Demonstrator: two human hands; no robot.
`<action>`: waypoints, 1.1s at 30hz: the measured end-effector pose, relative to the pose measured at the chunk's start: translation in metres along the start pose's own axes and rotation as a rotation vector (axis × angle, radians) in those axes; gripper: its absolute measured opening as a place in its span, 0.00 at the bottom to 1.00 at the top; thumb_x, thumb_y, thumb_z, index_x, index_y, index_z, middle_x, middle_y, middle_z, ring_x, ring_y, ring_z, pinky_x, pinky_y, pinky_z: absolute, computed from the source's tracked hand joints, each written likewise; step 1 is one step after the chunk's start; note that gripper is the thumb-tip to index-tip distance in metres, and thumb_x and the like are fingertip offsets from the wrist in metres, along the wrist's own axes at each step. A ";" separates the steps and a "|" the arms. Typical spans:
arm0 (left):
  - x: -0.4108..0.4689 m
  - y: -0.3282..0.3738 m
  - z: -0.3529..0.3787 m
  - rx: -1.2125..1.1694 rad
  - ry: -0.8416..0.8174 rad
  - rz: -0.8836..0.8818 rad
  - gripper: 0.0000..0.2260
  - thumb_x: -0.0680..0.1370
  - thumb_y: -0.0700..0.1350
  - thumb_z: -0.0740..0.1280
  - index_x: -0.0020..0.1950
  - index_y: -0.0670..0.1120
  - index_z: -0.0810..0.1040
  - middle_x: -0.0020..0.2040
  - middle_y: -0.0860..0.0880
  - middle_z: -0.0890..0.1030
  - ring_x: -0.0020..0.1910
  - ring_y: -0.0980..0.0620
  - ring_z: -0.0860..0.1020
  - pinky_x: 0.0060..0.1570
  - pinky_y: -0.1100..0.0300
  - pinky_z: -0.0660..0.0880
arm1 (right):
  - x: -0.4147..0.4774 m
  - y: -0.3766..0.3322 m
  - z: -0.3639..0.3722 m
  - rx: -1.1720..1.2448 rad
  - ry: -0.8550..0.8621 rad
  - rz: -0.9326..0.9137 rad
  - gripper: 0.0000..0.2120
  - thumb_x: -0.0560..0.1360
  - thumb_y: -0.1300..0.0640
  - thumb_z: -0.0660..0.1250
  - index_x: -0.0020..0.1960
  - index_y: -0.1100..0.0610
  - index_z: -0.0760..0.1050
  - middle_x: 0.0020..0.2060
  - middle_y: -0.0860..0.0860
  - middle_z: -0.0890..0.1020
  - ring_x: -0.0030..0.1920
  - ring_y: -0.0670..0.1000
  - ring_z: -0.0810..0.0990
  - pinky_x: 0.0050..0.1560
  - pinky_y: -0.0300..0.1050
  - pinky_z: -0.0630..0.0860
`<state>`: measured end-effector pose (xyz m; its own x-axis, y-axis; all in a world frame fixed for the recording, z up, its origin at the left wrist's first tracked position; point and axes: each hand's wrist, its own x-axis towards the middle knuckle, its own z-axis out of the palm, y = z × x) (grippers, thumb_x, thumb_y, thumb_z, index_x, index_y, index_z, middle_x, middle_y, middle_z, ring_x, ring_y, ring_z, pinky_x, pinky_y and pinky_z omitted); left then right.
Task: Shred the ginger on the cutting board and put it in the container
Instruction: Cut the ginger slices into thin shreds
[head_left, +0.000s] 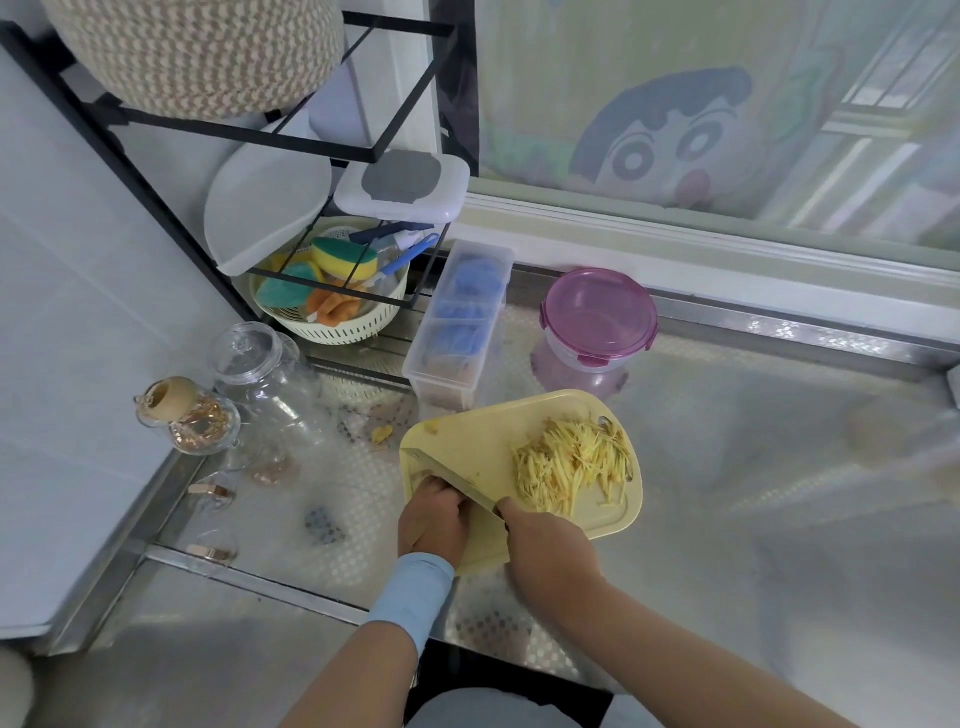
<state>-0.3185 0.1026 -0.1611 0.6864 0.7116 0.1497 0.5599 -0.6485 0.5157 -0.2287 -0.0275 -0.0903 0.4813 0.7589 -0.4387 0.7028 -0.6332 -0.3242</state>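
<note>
Fingers of the right hand (545, 545) clench the broad steel knife (452, 480). Those of the left hand (434, 519) curl beside its blade, and what they pin is hidden. The pale yellow ginger shreds (571, 462) are heaped on the yellow plastic cutting board (618, 519). They look light, limp and clingy, so are probably best scooped into the purple-lidded round container (597, 322).

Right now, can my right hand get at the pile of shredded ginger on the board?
Probably yes. The shredded ginger lies in the open on the cutting board, just beyond the right hand, nothing between them. That hand grips the knife, though.
</note>
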 end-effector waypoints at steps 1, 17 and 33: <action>0.000 0.000 -0.001 0.000 0.010 0.011 0.05 0.62 0.34 0.72 0.35 0.42 0.84 0.36 0.42 0.82 0.33 0.42 0.80 0.25 0.59 0.71 | -0.004 0.002 0.001 0.005 -0.002 0.008 0.19 0.73 0.66 0.56 0.60 0.50 0.63 0.36 0.53 0.74 0.35 0.56 0.73 0.31 0.47 0.69; -0.002 -0.002 0.003 -0.041 0.041 0.017 0.11 0.69 0.41 0.62 0.36 0.43 0.84 0.37 0.42 0.82 0.34 0.42 0.80 0.28 0.60 0.73 | -0.006 0.006 0.002 0.016 -0.008 0.004 0.15 0.75 0.64 0.57 0.58 0.51 0.63 0.36 0.53 0.73 0.34 0.55 0.72 0.29 0.46 0.66; -0.007 -0.005 0.005 -0.086 0.094 0.056 0.15 0.70 0.44 0.58 0.39 0.43 0.85 0.40 0.43 0.82 0.44 0.49 0.74 0.29 0.58 0.75 | -0.007 0.002 0.001 0.031 -0.010 -0.005 0.14 0.74 0.65 0.55 0.55 0.50 0.61 0.35 0.52 0.72 0.34 0.55 0.71 0.28 0.45 0.62</action>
<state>-0.3236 0.0999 -0.1689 0.6666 0.6997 0.2570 0.4771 -0.6654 0.5741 -0.2313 -0.0341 -0.0886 0.4724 0.7604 -0.4457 0.6886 -0.6341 -0.3519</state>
